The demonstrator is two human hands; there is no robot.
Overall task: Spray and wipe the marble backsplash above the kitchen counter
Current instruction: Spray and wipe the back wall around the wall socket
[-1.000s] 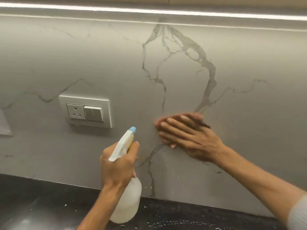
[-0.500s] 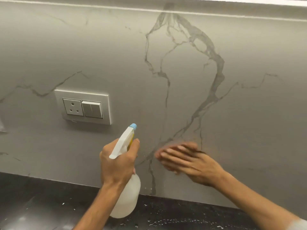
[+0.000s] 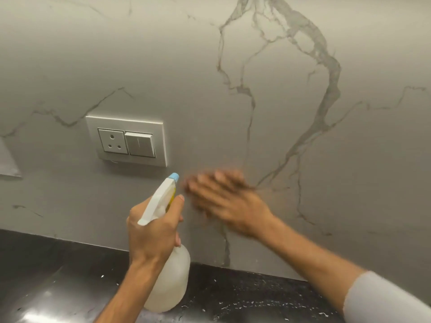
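Observation:
The grey marble backsplash [image 3: 363, 173] with dark veins fills most of the view. My left hand [image 3: 152, 231] grips the neck of a white spray bottle [image 3: 171, 283] with a blue nozzle tip, held just in front of the wall. My right hand [image 3: 229, 201] lies flat against the marble, right of the nozzle, fingers stretched out and blurred by motion. A brownish smear shows around the fingertips. Whether a cloth lies under the palm I cannot tell.
A white socket and switch plate [image 3: 127, 141] sits on the wall just up-left of the nozzle. The black speckled counter [image 3: 58, 273] runs along the bottom, with wet flecks on it near the wall. A grey panel edge [image 3: 8, 162] shows at far left.
My right hand slid down the marble, then left toward the nozzle, still flat on the wall. The bottle in my left hand has barely moved. The view tilted slightly downward.

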